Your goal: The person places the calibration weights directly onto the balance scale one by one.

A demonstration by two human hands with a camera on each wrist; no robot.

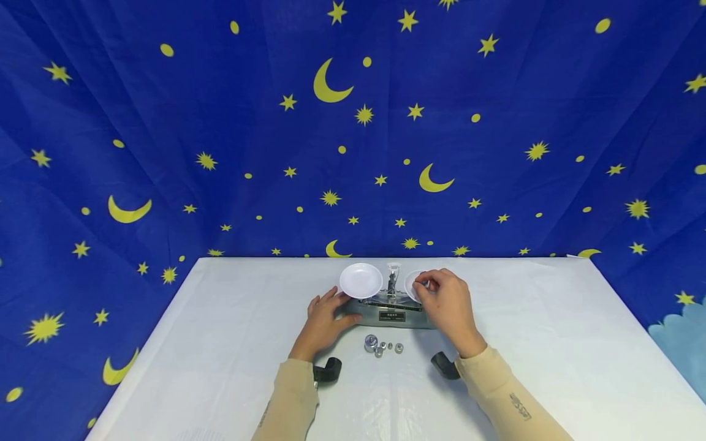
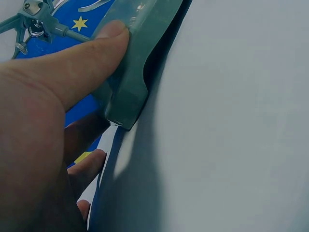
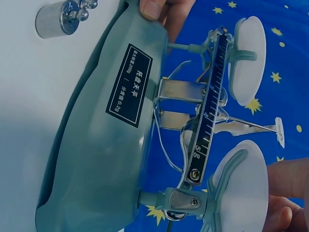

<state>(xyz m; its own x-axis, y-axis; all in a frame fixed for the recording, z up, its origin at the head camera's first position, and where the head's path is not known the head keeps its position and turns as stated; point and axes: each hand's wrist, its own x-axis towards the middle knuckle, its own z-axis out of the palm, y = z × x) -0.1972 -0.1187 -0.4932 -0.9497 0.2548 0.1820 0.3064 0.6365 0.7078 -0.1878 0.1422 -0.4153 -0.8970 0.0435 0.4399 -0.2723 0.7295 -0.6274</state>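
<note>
A grey-green balance scale [image 1: 369,314] with two white pans stands near the back of the table. My left hand [image 1: 325,321] holds the left end of its base, thumb on the front face and the other fingers behind, as the left wrist view shows. Over the right pan [image 1: 410,284], the thumb and index finger of my right hand [image 1: 449,306] pinch a small metal weight, mostly hidden by the fingertips. From the right wrist view, fingers [image 3: 287,179] of that hand show behind the pan's edge. The left pan [image 1: 361,280] holds nothing.
Several shiny metal weights [image 1: 371,343] stand in a loose group on the white table [image 1: 529,343], in front of the scale. A black strap mount [image 1: 329,370] sticks out at each wrist. Behind the table hangs a blue star-patterned cloth [image 1: 265,135].
</note>
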